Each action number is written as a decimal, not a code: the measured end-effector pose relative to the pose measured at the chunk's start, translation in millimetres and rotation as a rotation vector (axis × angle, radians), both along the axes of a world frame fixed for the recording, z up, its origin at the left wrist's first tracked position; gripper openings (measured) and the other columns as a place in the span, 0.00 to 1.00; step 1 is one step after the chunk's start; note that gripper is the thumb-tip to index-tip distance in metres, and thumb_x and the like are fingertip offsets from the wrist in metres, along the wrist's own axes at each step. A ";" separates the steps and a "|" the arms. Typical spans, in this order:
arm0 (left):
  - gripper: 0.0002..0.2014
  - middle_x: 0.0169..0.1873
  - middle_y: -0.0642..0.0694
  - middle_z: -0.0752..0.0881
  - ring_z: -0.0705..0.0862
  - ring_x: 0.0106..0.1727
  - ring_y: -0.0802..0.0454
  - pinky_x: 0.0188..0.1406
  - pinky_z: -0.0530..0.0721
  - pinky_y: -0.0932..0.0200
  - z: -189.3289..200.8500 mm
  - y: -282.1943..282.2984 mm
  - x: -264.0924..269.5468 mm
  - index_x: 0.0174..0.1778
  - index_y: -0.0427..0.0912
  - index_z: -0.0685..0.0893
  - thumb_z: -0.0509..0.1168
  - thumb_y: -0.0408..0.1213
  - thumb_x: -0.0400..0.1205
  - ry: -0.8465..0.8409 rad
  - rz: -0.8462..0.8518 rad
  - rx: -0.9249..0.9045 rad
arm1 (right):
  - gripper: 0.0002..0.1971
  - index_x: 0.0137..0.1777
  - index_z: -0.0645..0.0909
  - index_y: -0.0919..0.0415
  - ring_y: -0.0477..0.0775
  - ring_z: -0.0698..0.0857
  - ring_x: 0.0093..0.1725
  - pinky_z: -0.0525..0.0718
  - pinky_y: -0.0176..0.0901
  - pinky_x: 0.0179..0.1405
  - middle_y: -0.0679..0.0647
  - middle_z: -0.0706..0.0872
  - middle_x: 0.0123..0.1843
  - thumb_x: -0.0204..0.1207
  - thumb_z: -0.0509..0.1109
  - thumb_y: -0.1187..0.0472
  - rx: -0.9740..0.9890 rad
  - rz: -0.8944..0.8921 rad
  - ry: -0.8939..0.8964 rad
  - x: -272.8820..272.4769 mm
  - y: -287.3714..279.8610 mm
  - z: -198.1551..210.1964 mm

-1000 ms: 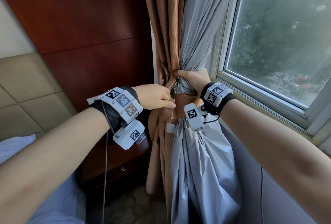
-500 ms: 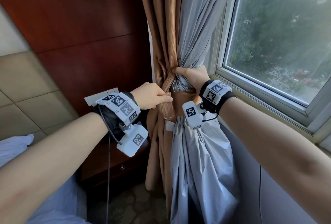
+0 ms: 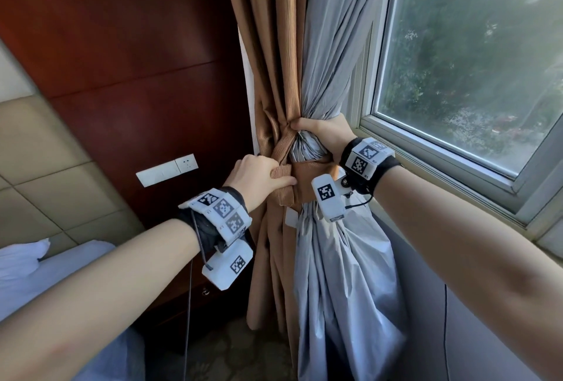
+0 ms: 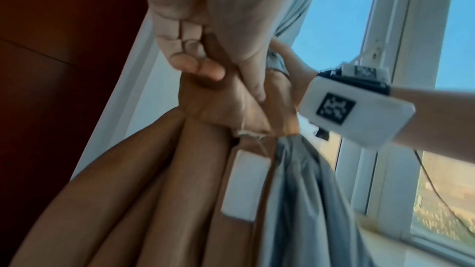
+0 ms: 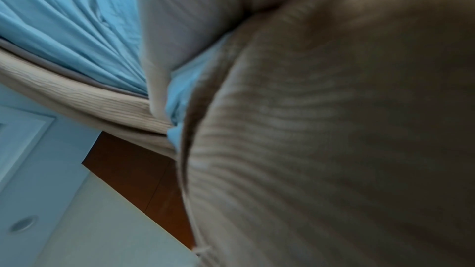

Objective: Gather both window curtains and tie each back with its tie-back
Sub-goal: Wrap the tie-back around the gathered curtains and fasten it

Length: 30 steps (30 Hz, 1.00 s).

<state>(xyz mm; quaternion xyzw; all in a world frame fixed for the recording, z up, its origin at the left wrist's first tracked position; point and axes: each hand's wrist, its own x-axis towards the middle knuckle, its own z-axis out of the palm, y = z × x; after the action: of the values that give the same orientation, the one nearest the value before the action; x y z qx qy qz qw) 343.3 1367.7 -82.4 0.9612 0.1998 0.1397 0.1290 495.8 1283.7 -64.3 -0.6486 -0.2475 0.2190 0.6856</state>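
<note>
You're mid-tie on the window's left side: left hand (image 3: 255, 174) fingers pinch the tan ribbed fabric tie-back (image 3: 307, 179), right hand (image 3: 323, 134) grips the gathered brown-and-grey curtain (image 3: 307, 82) just above; next, fasten it w/o slackening.

curtain (image 3: 274, 61): tan, ribbed | lining (image 3: 338, 45): grey-blue | tie-back (image 3: 307, 176): tan, probably ribbed

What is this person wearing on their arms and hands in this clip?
Both forearms are bare, with no sleeves or gloves. The left hand and right hand each have a black wrist strap carrying white blocks printed with black square markers, plus a white boxy camera unit with its own marker hanging below. A thin black cable runs down from each wrist unit.
</note>
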 end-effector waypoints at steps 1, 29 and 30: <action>0.23 0.27 0.46 0.78 0.80 0.37 0.44 0.36 0.71 0.56 -4.4 -1.9 -0.3 0.28 0.38 0.77 0.69 0.57 0.75 -0.024 -0.029 0.020 | 0.23 0.55 0.85 0.62 0.55 0.91 0.49 0.89 0.53 0.54 0.56 0.91 0.50 0.58 0.83 0.63 0.000 0.003 0.000 2.1 -1.3 0.0; 0.44 0.62 0.43 0.74 0.71 0.66 0.42 0.64 0.71 0.49 -22.6 4.9 26.5 0.62 0.38 0.72 0.76 0.64 0.58 -0.181 0.242 0.054 | 0.24 0.52 0.84 0.58 0.59 0.89 0.53 0.88 0.52 0.55 0.58 0.90 0.53 0.54 0.81 0.60 0.024 0.170 0.002 11.8 -7.9 -6.3; 0.52 0.68 0.41 0.68 0.67 0.70 0.42 0.69 0.68 0.49 -23.1 9.0 27.2 0.69 0.37 0.67 0.79 0.62 0.56 -0.229 0.205 -0.005 | 0.23 0.51 0.84 0.57 0.58 0.89 0.54 0.87 0.51 0.55 0.58 0.90 0.52 0.54 0.81 0.61 0.028 0.178 0.002 12.7 -8.9 -6.4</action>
<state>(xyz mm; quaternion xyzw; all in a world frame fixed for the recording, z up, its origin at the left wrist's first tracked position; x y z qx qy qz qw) 370.6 1376.7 -105.5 0.9132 0.2813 0.2604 0.1386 508.5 1274.8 -70.7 -0.6141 -0.3064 0.2762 0.6728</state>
